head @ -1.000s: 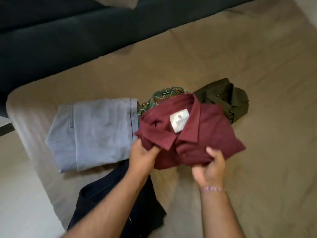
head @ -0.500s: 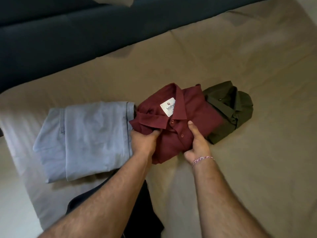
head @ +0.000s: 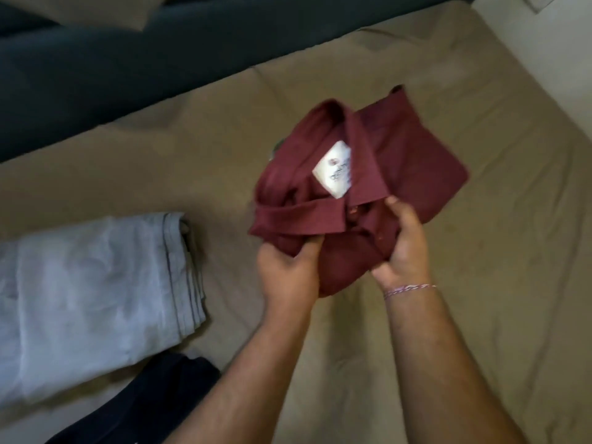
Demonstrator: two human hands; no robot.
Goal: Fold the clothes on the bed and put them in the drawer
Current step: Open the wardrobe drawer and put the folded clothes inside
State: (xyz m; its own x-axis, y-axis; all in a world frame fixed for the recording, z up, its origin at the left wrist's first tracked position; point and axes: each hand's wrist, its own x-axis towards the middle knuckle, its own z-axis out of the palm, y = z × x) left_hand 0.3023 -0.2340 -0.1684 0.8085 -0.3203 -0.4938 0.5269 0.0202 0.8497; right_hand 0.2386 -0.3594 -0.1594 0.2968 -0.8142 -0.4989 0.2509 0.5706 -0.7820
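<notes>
A folded maroon shirt (head: 400,161) with a white collar label is held up over the tan bed sheet (head: 192,161). My left hand (head: 288,270) grips its near left edge, thumb on top of the collar. On the near right side, my right hand (head: 403,248) grips it with the thumb by the buttons. A sliver of green fabric (head: 275,149) peeks out at the shirt's left edge. Whatever lies beneath the maroon shirt is hidden.
Folded light grey trousers (head: 96,299) lie on the bed at the left. A dark navy garment (head: 153,402) lies at the near edge below them. A dark headboard or blanket (head: 128,75) runs along the far side. A white wall (head: 544,43) borders the bed at the right.
Both hands have lifted the maroon shirt up and to the right, away from the grey trousers. The olive shirt beside it is no longer visible. The view has shifted right.
</notes>
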